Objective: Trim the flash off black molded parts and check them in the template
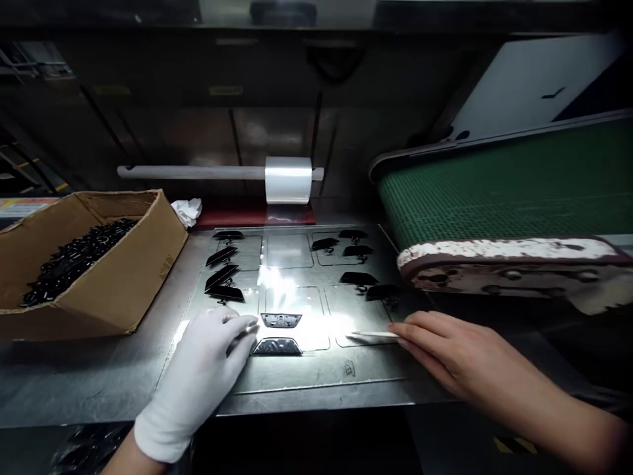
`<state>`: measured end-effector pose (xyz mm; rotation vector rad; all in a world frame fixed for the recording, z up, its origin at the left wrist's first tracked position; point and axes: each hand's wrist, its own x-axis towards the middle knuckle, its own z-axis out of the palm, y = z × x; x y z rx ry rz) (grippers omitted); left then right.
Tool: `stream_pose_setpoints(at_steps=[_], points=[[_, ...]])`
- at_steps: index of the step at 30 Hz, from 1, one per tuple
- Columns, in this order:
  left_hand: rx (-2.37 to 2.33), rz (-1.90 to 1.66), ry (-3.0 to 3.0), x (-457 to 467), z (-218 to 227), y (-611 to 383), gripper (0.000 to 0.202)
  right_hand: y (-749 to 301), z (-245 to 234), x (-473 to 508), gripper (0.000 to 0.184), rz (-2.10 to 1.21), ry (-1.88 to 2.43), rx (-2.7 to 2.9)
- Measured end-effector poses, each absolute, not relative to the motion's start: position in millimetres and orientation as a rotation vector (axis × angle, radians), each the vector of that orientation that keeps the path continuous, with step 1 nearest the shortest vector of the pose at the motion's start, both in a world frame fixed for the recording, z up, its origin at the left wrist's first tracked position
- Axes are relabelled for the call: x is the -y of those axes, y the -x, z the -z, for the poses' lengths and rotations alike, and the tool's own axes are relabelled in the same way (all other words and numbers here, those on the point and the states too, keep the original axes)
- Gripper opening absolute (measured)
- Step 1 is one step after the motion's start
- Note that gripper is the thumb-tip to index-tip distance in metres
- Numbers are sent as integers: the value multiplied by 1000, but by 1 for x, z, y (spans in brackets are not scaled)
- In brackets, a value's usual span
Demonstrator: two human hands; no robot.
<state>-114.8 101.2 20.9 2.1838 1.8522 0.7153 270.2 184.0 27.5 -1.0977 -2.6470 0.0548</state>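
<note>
My left hand (202,373), in a white glove, rests at the left of two small black trapezoid plastic parts. Its thumb and index finger reach forward, slightly apart, with nothing visible between them. The upper part (281,320) shows its moulded, detailed side; the lower part (277,346) shows a glossy dark face. Whether the fingertips touch the lower part's left end I cannot tell. My bare right hand (445,346) pinches a thin white pointed stick (373,334), its tip directed left, above the shiny sheet (297,376) and apart from both parts.
More black parts lie in groups at left (225,290) and right (359,278). A cardboard box (143,270) of small black pieces stands left. Behind, a roll of clear film (288,179) sits on a bar (198,173). A green conveyor belt (494,185) juts in from the right.
</note>
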Motion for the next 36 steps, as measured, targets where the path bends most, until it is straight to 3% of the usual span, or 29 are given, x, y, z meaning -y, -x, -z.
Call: stream_pose_setpoints(at_steps=[5,10,16,18,20,23,25,28,31,36], points=[[-1700,-402,-2442,-97,-41,78,24,-258,14,-156,52,-22,1209,2528],[-1730,-180,-2646,-101,-46,56,31,-232,26,-147,44,-70,1206,2322],[-1820,-514,-2564,-75,-41,65,25,-240,17,-125,34,-146,1140,2118],[-1787,-777,-2482,-50,-35,70,26,-229,14,-102,27,-348,1112,2002],[-1760,-1101,-2375,-21,-23,70,24,-205,13,-73,24,-868,1088,1862],[-1758,-1496,-2204,18,5,60,41,-154,17,-32,43,-1820,945,1571],[-1807,-1598,-2120,38,26,51,46,-123,22,-13,55,-2157,837,1398],[-1936,-1702,-1866,61,48,44,45,-94,30,-2,56,-2299,849,1279],[-1992,-1655,-1191,76,53,54,28,-82,31,-6,52,-2287,953,1346],[-1611,-1285,-584,106,54,86,28,-65,38,-10,35,-2004,1029,2022]])
